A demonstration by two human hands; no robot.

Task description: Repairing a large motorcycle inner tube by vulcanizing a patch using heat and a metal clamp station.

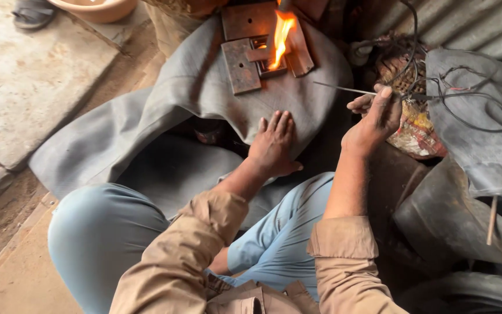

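1. Close to the camera were the person's bent knees in light blue trousers and two tan sleeves.
2. The left hand lay open and flat, fingers spread, pressing down on a big grey rubber tube draped in front of the knees.
3. The right hand was closed around one end of a thin metal rod. The rod pointed left, toward the fire, with its tip in the air above the rubber.
4. A little farther on, rusty metal plates sat on top of the rubber tube. An orange flame burned on them.
5. To the right, black wires lay tangled over more grey rubber.
6. At the far left top were a pale bowl and a sandal on the stone floor.
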